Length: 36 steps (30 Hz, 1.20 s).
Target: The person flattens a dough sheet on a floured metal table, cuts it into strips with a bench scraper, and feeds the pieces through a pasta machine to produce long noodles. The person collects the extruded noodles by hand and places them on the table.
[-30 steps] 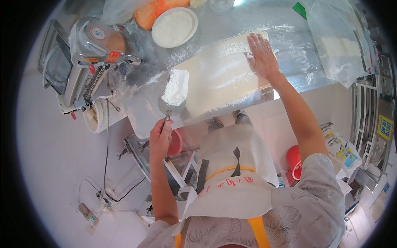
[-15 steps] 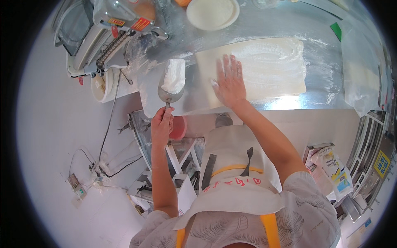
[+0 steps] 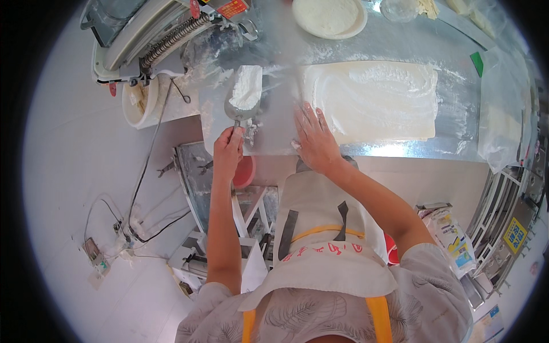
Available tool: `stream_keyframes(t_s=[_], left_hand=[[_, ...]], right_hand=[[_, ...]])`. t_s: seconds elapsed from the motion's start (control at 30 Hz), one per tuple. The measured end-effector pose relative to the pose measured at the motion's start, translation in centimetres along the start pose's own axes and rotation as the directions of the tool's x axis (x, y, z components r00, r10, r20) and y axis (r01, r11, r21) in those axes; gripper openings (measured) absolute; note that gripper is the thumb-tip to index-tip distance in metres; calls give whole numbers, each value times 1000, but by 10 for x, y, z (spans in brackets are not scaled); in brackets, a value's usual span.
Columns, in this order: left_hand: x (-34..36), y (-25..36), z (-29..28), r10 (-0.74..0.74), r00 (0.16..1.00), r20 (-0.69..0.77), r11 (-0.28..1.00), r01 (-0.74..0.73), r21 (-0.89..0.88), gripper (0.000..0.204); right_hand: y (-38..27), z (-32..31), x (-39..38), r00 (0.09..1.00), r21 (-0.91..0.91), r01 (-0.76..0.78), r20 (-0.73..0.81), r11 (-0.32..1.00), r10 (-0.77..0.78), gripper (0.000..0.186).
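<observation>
A flat rectangular sheet of dough [image 3: 377, 103], dusted with white flour, lies on the metal table [image 3: 463, 97]. My right hand [image 3: 317, 140] rests palm down at the sheet's lower left corner, fingers stretched out and floury. In my left hand [image 3: 228, 150] is the handle of a metal scoop [image 3: 241, 112]. White flour [image 3: 248, 87] is heaped in the scoop, which is over the left part of the table. A little spilled flour shows beside the scoop.
At the far side stands a round white bowl [image 3: 331, 17] of flour. A machine with a spring [image 3: 174, 40] occupies the far left, above a white bucket [image 3: 140, 103]. Clear plastic sheeting [image 3: 503, 108] hangs over the table's right end. Below the table sits a red bowl [image 3: 245, 171].
My right hand has slid off the dough's face toward its near left corner. The flour-filled scoop stays in my left hand, and some flour now lies beside it. The view has shifted slightly.
</observation>
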<state>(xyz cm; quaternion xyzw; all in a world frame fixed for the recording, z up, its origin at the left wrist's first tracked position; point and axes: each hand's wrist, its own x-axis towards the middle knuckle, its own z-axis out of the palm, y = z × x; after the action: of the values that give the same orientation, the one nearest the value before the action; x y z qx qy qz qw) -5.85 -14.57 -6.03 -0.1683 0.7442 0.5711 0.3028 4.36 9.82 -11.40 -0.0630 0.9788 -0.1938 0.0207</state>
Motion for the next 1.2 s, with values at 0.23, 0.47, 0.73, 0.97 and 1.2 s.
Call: stream_keyframes(t_s=[0.23,0.47,0.73,0.97,1.2], left_hand=[[50,0,-11,77,997,23,996,-78,45,29],[70,2,-6,90,996,22,996,-90,-15,32],[64,10,-17,112,992,-51,987,-105,125,35],[31,-16,-40,32,990,-138,989,-51,-139,49],[-27,-93,-35,-166,937,-306,950,69,-305,50]], right_hand=[[50,-2,91,991,-113,-79,-117,990,66,77],[11,-2,25,985,-90,-3,170,996,19,76],[97,-33,-43,980,-148,-190,-94,971,177,73],[153,-34,-81,864,-151,-457,-312,877,396,75],[56,-8,24,918,1,-335,-223,942,327,76]])
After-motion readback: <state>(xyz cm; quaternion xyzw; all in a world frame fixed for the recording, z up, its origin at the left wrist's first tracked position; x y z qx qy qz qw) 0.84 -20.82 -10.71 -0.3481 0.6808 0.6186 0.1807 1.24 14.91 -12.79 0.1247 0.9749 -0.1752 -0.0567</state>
